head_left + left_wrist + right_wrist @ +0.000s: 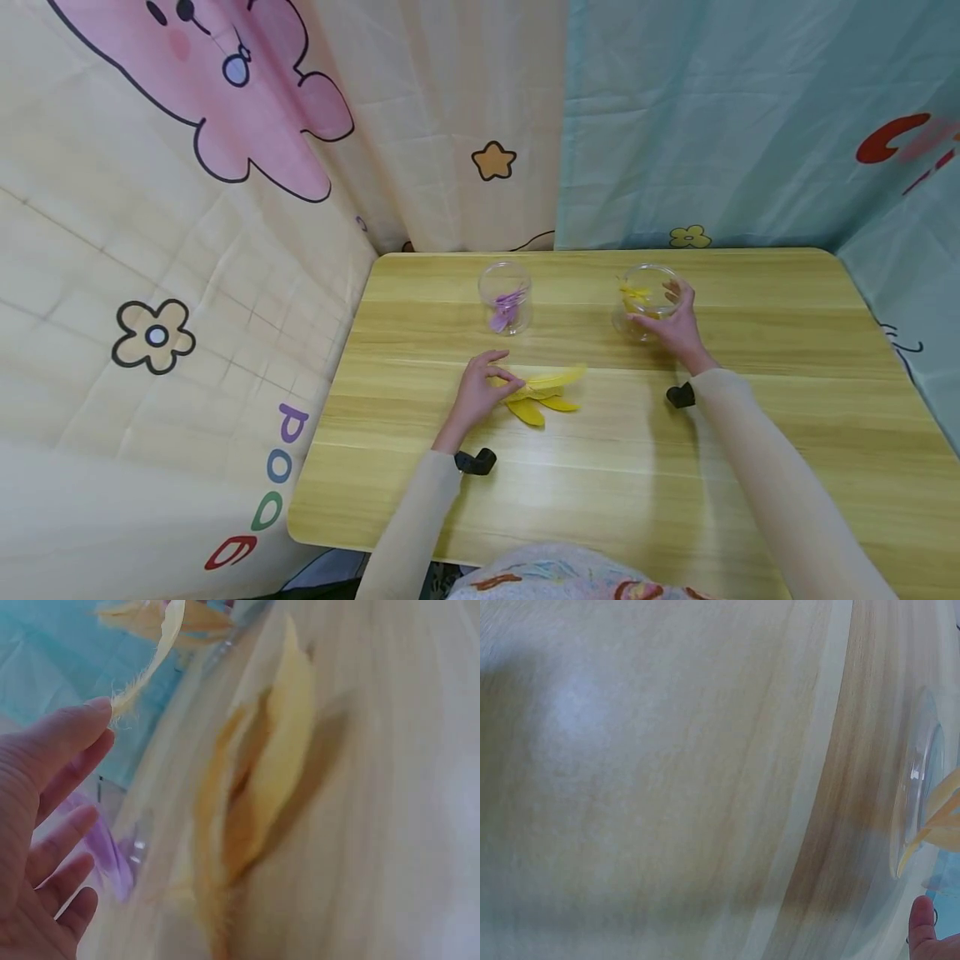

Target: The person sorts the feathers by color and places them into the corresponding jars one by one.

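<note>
In the head view my left hand (483,390) is over the middle of the table, pinching a yellow feather (558,380) by its end between thumb and forefinger. Close up, that feather (156,658) points away from the fingertips, and the other fingers are loosely spread. Beneath it, more yellow feathers (527,413) lie on the tabletop. Farther right, my right hand (678,329) grips a clear cup (651,271) from its right side, thumb in front and fingers partly seen through the wall. Yellow feathers (635,293) are inside that cup. The right wrist view catches only the thumb (922,919).
A second clear cup (504,268) with purple feathers (507,308) stands at the back left of the wooden table (420,333). Printed curtains (450,100) hang behind the far edge and along both sides.
</note>
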Demonstrator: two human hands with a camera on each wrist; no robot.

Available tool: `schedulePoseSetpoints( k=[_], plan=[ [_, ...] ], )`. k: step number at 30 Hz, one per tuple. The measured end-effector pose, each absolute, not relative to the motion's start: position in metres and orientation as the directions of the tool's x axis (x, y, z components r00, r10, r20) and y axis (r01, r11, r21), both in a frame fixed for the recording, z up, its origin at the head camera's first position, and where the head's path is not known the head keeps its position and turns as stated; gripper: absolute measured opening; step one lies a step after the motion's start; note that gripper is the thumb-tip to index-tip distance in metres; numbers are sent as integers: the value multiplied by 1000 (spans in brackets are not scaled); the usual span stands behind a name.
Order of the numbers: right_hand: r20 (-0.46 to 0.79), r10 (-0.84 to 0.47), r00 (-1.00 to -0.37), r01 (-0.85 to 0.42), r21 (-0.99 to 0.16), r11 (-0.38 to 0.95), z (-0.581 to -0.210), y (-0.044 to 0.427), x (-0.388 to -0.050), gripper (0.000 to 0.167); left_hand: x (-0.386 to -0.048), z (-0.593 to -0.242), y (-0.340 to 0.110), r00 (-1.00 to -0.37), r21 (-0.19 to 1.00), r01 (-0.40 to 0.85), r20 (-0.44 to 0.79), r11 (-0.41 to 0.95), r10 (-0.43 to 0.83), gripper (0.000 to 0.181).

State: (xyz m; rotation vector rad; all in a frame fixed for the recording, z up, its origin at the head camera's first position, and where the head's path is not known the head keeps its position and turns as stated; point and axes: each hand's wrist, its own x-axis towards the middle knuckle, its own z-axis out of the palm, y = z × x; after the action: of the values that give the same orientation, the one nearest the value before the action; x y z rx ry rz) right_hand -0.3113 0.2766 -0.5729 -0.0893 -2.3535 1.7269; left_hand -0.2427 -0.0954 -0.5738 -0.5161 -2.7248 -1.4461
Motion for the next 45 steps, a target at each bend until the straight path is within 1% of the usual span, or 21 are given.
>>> schedulePoseSetpoints(
  k=[6,8,10,15,19,22,24,28,32,35,40,43,45],
  plan=[
    [119,158,-980,-65,-948,311,-576,275,-310,103,-269,-535,-72,-932,859,326,223,394,284,18],
    [112,151,-982,-59,-947,317,-577,274,-309,103,-279,-520,-61,-925,855,344,239,388,295,20],
    [106,147,-984,-54,-947,316,-577,273,-307,104,-289,-505,-48,-923,838,352,239,416,301,21],
    [93,139,-986,-45,-947,318,-583,273,-304,102,-315,-477,-14,-933,757,330,172,564,316,23],
    [98,137,-986,-52,-951,306,-591,273,-301,100,-334,-472,15,-928,668,355,164,654,336,22],
    [102,136,-985,-58,-953,299,-595,271,-299,101,-340,-471,35,-926,577,374,186,726,329,20],
    [107,138,-985,-62,-953,297,-597,271,-298,102,-340,-470,47,-933,533,360,187,766,308,19],
    [102,144,-984,-55,-952,300,-599,270,-298,103,-338,-473,61,-944,511,328,192,794,267,22],
    [96,145,-985,-48,-952,302,-598,270,-299,103,-333,-477,59,-954,583,300,193,755,230,30],
    [107,144,-984,-58,-950,306,-593,270,-301,101,-326,-483,45,-956,656,295,206,695,211,33],
    [129,146,-981,-78,-946,313,-583,271,-306,101,-312,-505,7,-947,766,320,263,558,183,32],
    [139,156,-978,-86,-947,309,-577,274,-309,100,-302,-522,-23,-942,808,335,293,484,163,30],
    [148,165,-975,-93,-948,303,-573,276,-311,100,-294,-533,-43,-943,821,332,302,464,141,28]
  ],
)
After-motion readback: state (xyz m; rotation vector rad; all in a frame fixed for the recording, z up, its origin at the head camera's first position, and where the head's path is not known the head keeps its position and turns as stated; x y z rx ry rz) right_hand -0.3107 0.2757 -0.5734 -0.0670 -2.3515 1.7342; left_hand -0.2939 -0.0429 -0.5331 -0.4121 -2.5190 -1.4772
